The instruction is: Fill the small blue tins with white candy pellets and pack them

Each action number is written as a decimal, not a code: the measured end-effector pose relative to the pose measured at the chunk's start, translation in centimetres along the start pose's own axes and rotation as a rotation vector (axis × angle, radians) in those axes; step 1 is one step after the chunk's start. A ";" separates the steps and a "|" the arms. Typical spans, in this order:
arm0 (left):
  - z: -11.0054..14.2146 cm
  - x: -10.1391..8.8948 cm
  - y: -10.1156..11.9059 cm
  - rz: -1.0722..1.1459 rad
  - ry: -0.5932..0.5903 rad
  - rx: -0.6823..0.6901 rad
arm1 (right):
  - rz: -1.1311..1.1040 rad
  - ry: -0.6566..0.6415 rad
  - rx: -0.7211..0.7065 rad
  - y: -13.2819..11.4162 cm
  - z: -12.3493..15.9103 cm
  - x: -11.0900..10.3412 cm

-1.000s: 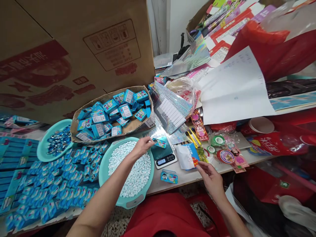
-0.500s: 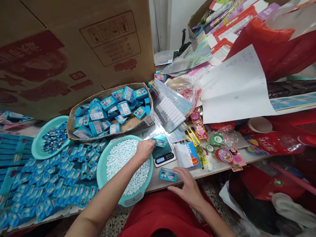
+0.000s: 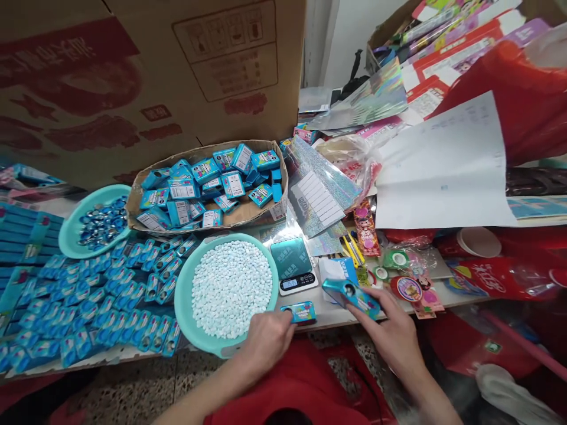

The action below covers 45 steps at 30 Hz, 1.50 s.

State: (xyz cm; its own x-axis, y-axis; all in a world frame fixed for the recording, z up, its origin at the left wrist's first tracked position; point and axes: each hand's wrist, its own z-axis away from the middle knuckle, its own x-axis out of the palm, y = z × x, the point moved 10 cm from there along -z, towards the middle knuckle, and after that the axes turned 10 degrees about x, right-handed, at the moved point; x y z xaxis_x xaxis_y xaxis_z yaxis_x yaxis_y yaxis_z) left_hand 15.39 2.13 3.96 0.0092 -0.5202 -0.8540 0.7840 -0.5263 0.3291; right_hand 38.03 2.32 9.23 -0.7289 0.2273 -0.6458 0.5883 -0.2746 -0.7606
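Observation:
My left hand (image 3: pixel 269 341) is closed at the left end of a small blue candy box (image 3: pixel 304 311), low at the table's front edge. Another small blue candy box (image 3: pixel 364 302), with a dark round spot on it, is between the fingers and thumb of my right hand (image 3: pixel 392 330). Left of the hands a turquoise basin (image 3: pixel 183 307) holds many small pale candies (image 3: pixel 233 283). A digital scale (image 3: pixel 292 262) with a bare dark plate stands just behind the left hand's box. Its display is lit.
Rows of blue boxes (image 3: pixel 101 307) cover the table's left. Behind are a cardboard tray (image 3: pixel 283 206) of blue boxes and a turquoise bowl (image 3: pixel 66 230) of shiny pieces. A tall carton (image 3: pixel 155 77) stands at the back. Tape rolls (image 3: pixel 401 258) and a yellow cutter (image 3: pixel 353 251) lie right.
My left hand has come down from the scale with its candy box, leaving the plate bare. My right hand, free half a second ago, has picked up the candy box from the table.

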 end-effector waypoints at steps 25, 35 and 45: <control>3.0 -1.5 -14.4 -0.138 0.545 -0.454 | -0.254 -0.053 0.192 5.2 -4.5 5.7; 3.7 0.7 -17.3 0.534 0.711 -0.604 | -0.290 -0.096 0.203 4.5 -4.3 6.6; 4.0 3.4 -17.7 2.251 1.013 -0.662 | -0.206 -0.120 0.067 0.2 -6.2 8.6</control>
State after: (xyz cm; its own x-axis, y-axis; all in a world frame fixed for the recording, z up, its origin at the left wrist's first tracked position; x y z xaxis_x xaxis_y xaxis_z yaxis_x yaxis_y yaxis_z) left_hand -0.92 7.00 -3.17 0.6233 0.6410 0.4479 -0.7421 0.3044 0.5972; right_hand 34.05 10.01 3.16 -0.8697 0.1733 -0.4621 0.4015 -0.2961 -0.8667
